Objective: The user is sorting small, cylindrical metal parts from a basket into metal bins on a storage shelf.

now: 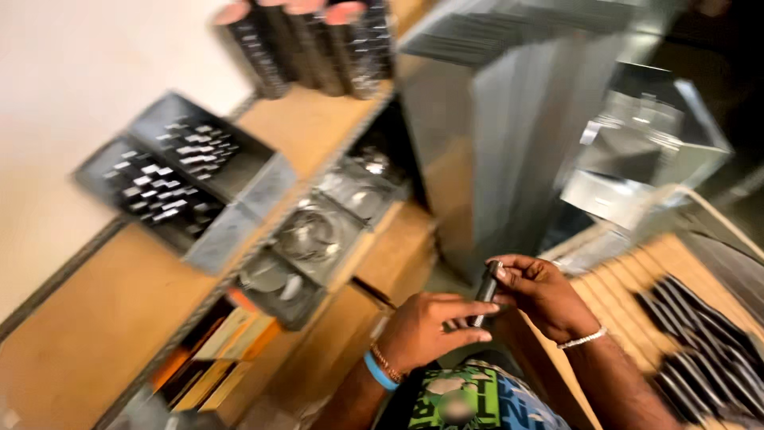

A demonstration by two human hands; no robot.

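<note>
Nearest you, your left hand (430, 330) and right hand (541, 295) clamp fingers on a small dark cylinder (486, 288), right of the wooden shelf (119, 318). It looks rigid, light and smooth; grip mid-body.

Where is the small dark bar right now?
The small dark bar sits low and right of centre in the head view, pinched between the left hand and right hand, below the metal sheets.

Both forearms rise from the lower edge and meet mid-picture. Left hand (430, 328): fingers extended rightward (wrist banded). Right hand (543, 296): fingers curled in a pinching grip, thumb uppermost, touching the left fingertips.
</note>
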